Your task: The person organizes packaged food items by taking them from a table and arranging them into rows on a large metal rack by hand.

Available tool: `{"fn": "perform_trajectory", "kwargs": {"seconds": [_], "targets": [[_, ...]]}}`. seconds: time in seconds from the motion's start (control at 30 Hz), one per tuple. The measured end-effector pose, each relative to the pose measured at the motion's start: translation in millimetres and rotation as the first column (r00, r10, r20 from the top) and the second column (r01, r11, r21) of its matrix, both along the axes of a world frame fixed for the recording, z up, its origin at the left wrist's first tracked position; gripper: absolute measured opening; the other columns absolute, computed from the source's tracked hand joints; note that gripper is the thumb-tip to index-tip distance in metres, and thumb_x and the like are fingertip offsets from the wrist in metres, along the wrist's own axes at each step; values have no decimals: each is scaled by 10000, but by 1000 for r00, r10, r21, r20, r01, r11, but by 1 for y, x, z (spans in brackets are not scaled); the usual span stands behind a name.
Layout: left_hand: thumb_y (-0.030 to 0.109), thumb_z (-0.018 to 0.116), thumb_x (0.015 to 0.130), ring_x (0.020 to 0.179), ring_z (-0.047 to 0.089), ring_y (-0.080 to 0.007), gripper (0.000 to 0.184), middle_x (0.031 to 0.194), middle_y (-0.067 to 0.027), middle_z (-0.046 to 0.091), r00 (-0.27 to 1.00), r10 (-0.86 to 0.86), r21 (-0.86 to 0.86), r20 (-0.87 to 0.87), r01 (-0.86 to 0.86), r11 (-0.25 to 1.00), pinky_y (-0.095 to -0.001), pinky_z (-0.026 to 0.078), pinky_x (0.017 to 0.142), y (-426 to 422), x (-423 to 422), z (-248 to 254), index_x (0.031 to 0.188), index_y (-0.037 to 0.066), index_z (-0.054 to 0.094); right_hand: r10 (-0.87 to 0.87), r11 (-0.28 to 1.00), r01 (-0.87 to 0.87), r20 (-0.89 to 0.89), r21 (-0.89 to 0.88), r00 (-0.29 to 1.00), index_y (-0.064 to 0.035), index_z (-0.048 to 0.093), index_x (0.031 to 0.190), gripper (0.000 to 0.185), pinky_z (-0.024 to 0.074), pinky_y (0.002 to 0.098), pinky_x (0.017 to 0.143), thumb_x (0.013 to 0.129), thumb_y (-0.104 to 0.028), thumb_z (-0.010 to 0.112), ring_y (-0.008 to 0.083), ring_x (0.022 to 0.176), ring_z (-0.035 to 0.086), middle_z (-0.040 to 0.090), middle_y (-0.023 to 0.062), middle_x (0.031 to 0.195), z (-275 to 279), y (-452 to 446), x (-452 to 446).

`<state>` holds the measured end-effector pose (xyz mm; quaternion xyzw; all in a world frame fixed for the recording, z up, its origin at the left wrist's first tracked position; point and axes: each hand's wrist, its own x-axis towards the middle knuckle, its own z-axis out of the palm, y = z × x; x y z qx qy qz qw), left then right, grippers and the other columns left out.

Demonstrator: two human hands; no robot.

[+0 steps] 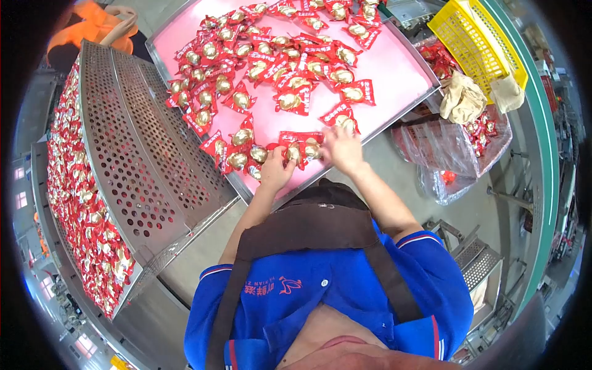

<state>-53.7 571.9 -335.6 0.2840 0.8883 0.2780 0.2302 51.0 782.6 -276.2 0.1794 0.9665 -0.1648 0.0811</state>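
Left hand: my left hand [277,174], near the lower edge of the tray, fingers bent against the red-and-gold packets [295,152]; whether it grips one, I cannot tell
Right hand: my right hand [343,151], right of my left, open with fingers parted, just beside the same packets and over the lower end of an angled packet [338,116]
Packets: on the tray, upper centre of the frame; a loose pile [268,61] fills its upper and left parts, and a smaller cluster [240,148] lies left of my left hand
Tray: pink-surfaced metal tray [401,73], raised rim, set at a slant
Left of frame: perforated metal panel [148,137], with a deep heap of packets [86,216] beyond it
Upper left: another person in orange [92,28], one forearm showing
Upper right: yellow crate [467,37], beige cloth [462,102] and clear plastic bag [435,147] holding more packets
Clothing: my blue shirt [308,280] and dark apron [302,231], lower centre
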Motion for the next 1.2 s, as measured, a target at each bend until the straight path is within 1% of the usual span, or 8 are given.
{"fn": "perform_trajectory", "kwargs": {"seconds": [0.07, 0.23, 0.4, 0.6, 0.83, 0.97, 1.07, 1.2], "targets": [[332, 661, 852, 977, 644, -404, 523, 1058, -245, 642, 998, -8, -91, 64, 14, 996, -488, 509, 842, -1, 4, 5, 1259, 54, 485, -107, 981, 125, -119, 151, 987, -179, 553, 1326, 536, 464, 534, 970, 844, -371, 691, 380, 1225, 512, 521, 170, 1311, -16, 26, -1], [328, 648, 870, 941, 671, -415, 515, 998, -233, 683, 986, 40, -129, 163, -19, 991, -522, 525, 811, 12, 11, 16, 1278, 74, 464, -334, 881, 280, -84, -381, 939, -187, 523, 1375, 576, 527, 472, 896, 858, -386, 680, 378, 1125, 585, 494, 168, 1369, -56, 40, 4], [273, 670, 861, 921, 664, -361, 499, 993, -182, 670, 995, 6, 51, -95, -2, 999, -464, 518, 790, -2, 16, 16, 1285, 62, 510, -26, 989, 35, 66, -142, 998, -207, 510, 1397, 595, 523, 486, 899, 873, -438, 671, 365, 1150, 585, 515, 169, 1339, -36, 15, 1], [37, 629, 772, 1043, 593, -312, 414, 1116, -97, 620, 933, -167, 1, -319, 176, 984, -435, 486, 884, -54, -8, 45, 1181, 98, 617, -488, 873, 485, -108, -51, 866, -111, 561, 1292, 544, 527, 504, 878, 881, -453, 661, 403, 1051, 633, 521, 235, 1270, -29, 96, -65], [77, 649, 770, 1208, 484, -334, 570, 1287, -93, 529, 880, -221, -150, -421, 173, 974, -490, 458, 924, -93, 1, 33, 1326, 133, 536, -386, 921, 381, -69, -83, 920, -141, 580, 1209, 486, 540, 449, 862, 757, -243, 728, 365, 976, 661, 529, 220, 1228, -59, 145, -46], [200, 660, 847, 1030, 558, -353, 414, 1154, -137, 586, 934, -19, -153, -356, -39, 987, -476, 473, 869, -92, -11, 23, 1233, 84, 567, -162, 874, 61, -171, -483, 972, -124, 574, 1154, 449, 541, 428, 830, 718, -75, 667, 285, 930, 664, 578, 117, 1216, -26, 100, 4], [256, 669, 879, 907, 608, -352, 369, 994, -155, 631, 979, 202, -118, -8, -202, 972, -449, 487, 801, -85, -7, 23, 1170, 49, 575, 234, 960, -251, -134, -125, 963, -162, 586, 1225, 515, 510, 450, 941, 735, -21, 658, 319, 1199, 577, 542, 83, 1361, -51, 79, 19], [218, 663, 928, 905, 660, -181, 312, 1014, -137, 684, 830, 340, 306, 442, -496, 813, -313, 495, 762, -74, 7, -4, 1162, 27, 589, 195, 955, -198, -37, -219, 980, -187, 608, 1258, 498, 480, 477, 983, 779, -56, 647, 325, 1215, 569, 504, 88, 1425, -20, 97, -13]]}}
